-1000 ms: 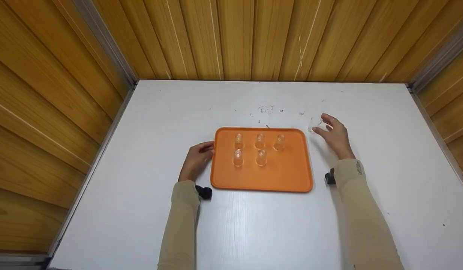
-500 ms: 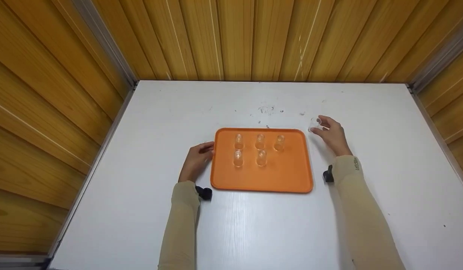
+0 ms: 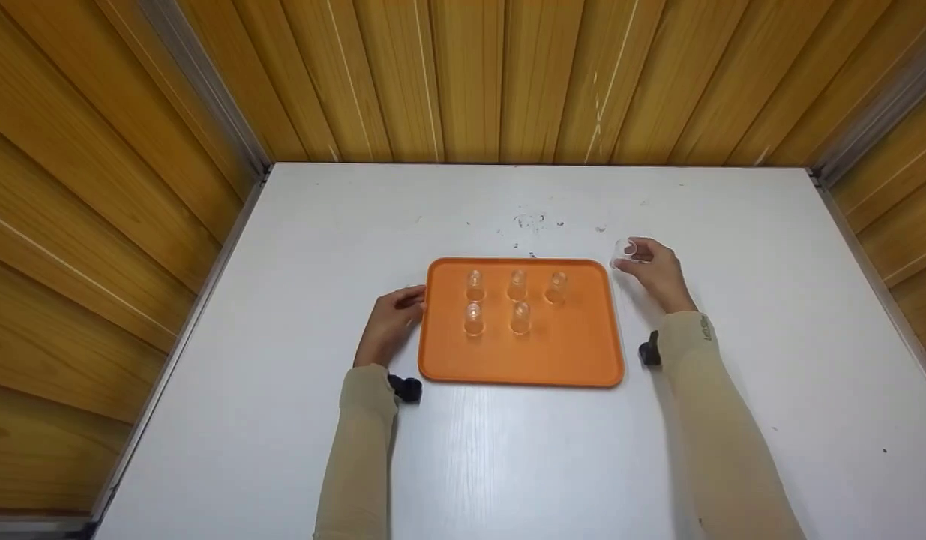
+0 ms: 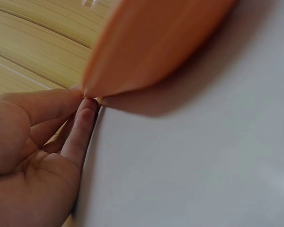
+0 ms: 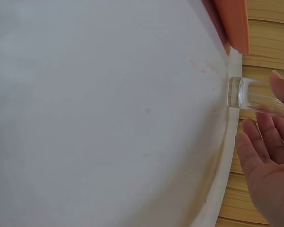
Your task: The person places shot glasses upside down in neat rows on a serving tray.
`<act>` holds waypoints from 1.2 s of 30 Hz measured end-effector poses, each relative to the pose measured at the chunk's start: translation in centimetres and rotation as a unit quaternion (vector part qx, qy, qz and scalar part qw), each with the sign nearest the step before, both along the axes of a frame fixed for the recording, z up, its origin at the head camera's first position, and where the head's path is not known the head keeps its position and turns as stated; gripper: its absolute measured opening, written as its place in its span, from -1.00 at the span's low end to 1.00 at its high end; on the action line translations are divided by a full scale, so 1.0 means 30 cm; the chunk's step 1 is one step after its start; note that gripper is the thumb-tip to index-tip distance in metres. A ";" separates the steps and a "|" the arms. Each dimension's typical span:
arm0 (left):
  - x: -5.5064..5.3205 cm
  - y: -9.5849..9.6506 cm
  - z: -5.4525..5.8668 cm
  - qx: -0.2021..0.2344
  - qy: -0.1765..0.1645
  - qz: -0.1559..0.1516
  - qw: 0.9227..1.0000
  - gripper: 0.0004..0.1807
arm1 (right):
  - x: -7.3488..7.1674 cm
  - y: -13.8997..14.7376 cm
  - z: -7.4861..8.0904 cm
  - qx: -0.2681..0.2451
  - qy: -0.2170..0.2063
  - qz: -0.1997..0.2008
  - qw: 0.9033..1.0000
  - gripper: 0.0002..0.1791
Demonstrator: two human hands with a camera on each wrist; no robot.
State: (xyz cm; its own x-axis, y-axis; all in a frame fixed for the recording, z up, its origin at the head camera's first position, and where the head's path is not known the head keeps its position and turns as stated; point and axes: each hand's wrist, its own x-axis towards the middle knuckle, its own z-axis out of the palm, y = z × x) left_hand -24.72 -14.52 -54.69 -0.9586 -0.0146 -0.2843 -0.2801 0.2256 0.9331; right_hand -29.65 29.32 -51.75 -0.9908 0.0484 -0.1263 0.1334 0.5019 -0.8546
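In the head view my right hand (image 3: 660,274) holds a small clear glass (image 3: 624,251) between thumb and fingers, just off the far right corner of an orange tray (image 3: 567,352). The right wrist view shows the glass (image 5: 237,93) with its thick base toward the white tabletop and the thumb at its side. My left hand (image 3: 388,322) is at the tray's left edge; in the left wrist view, thumb and fingertip pinch the rim of the tray (image 4: 146,52). Several clear glasses (image 3: 520,319) stand on the tray in two rows, three at the back and two in front.
The white table (image 3: 500,457) surrounds the tray and has dark marks (image 3: 530,221) behind it. Yellow wood-look panels (image 3: 463,82) close off the back and both sides. A black wrist camera (image 3: 406,388) sits beside each sleeve cuff.
My right hand has shifted slightly left and nearer with the glass, toward the tray's corner. The left hand stays at the tray's edge, and the glasses on the tray keep their places.
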 end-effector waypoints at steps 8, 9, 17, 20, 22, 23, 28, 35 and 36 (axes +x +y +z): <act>-0.001 0.000 -0.001 0.004 -0.005 0.003 1.000 -0.59 | 0.001 0.004 -0.012 0.026 -0.046 0.027 0.998 -0.33; 0.000 0.000 -0.001 0.004 -0.005 0.003 1.000 -0.59 | 0.001 0.003 -0.013 0.029 -0.045 0.029 0.998 -0.36; 0.003 0.001 0.002 0.007 -0.004 0.002 1.000 -0.59 | 0.001 -0.004 -0.016 0.047 -0.029 0.034 0.998 -0.46; 0.004 0.001 0.003 0.010 -0.003 0.002 1.000 -0.59 | 0.002 -0.005 -0.016 0.052 -0.033 0.034 0.998 -0.49; 0.003 0.000 0.002 0.007 0.001 0.001 1.000 -0.59 | 0.002 -0.004 -0.016 0.054 -0.036 0.031 0.997 -0.51; 0.003 0.000 0.001 0.005 0.003 0.000 1.000 -0.60 | 0.002 -0.003 -0.017 0.056 -0.037 0.031 0.997 -0.51; -0.001 0.000 -0.002 0.005 0.003 0.000 1.000 -0.61 | 0.007 0.003 -0.015 0.060 -0.029 0.036 0.997 -0.49; 0.000 0.003 0.001 0.021 0.002 0.003 1.000 -0.61 | 0.016 0.006 -0.008 0.055 -0.042 0.031 0.997 -0.48; 0.000 0.003 0.001 0.023 0.002 0.004 1.000 -0.61 | 0.016 0.007 -0.007 0.052 -0.045 0.029 0.997 -0.48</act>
